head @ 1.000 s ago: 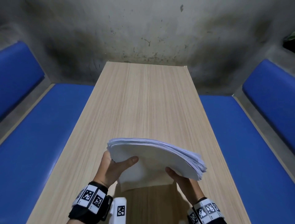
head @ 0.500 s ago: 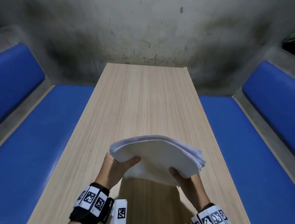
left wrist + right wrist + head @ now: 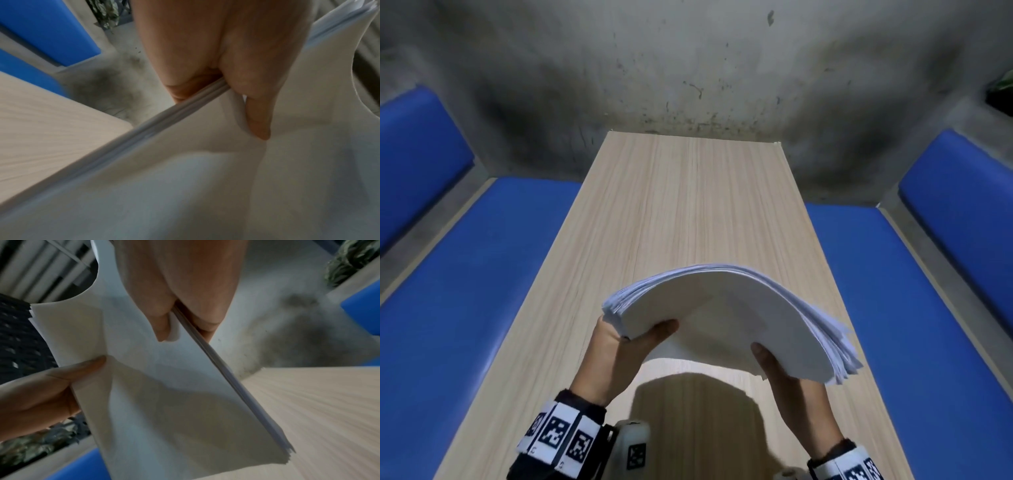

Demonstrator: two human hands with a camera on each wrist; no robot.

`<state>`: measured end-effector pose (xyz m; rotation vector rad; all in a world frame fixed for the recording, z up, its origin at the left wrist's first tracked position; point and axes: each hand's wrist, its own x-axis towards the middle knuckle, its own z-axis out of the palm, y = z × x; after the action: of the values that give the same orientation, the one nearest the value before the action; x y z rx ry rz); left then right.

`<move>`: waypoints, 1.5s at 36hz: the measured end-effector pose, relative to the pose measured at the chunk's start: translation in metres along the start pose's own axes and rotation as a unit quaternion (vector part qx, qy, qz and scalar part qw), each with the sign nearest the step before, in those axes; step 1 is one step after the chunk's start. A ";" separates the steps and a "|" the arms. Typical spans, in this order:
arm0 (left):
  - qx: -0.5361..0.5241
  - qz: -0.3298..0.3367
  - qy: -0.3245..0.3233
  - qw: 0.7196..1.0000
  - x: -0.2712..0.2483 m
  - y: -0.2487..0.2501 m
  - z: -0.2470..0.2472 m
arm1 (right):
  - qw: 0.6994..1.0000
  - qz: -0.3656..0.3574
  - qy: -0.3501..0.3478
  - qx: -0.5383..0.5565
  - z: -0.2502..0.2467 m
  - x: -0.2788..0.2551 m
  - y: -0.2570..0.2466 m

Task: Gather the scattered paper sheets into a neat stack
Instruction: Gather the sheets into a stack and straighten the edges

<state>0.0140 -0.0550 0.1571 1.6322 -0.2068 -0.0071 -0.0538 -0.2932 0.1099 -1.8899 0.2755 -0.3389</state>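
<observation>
A thick stack of white paper sheets [image 3: 729,318] is lifted off the wooden table [image 3: 688,205], bowed upward in the middle. My left hand [image 3: 630,339] pinches its left edge, thumb on the near face. My right hand [image 3: 774,363] pinches the right edge, where the sheet edges fan out unevenly. In the left wrist view the left hand [image 3: 226,91] clamps the paper stack [image 3: 205,178], thumb on the near face. In the right wrist view the right hand [image 3: 174,321] clamps the paper stack [image 3: 164,394] the same way.
Blue padded benches [image 3: 465,291] [image 3: 911,308] run along both sides of the table. A stained grey concrete wall [image 3: 688,68] closes off the far end. The table's shadowed near part [image 3: 695,428] lies below the stack.
The stack has been raised and tipped up, its near edge lifting off the table. It now bows more strongly between the two hands, and the loose lower sheet is drawn in.
</observation>
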 end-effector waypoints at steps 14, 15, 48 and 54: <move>0.017 -0.196 -0.019 0.980 0.001 -0.087 0.000 | 0.985 0.147 -0.085 -0.016 0.016 -0.004 0.050; 0.015 -0.189 -0.013 0.982 0.001 -0.085 0.000 | 0.986 0.140 -0.085 -0.009 0.015 -0.002 0.048; 0.104 -0.360 0.021 0.927 -0.031 -0.172 0.009 | 0.898 0.389 -0.205 -0.013 0.031 -0.010 0.075; 0.184 -0.355 0.052 0.915 -0.037 -0.165 0.007 | 0.881 0.444 -0.160 0.041 0.044 -0.021 0.088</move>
<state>-0.0014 -0.0472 -0.0109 1.9980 0.5060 -0.4606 -0.0592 -0.2766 0.0105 -1.5106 0.8375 0.5721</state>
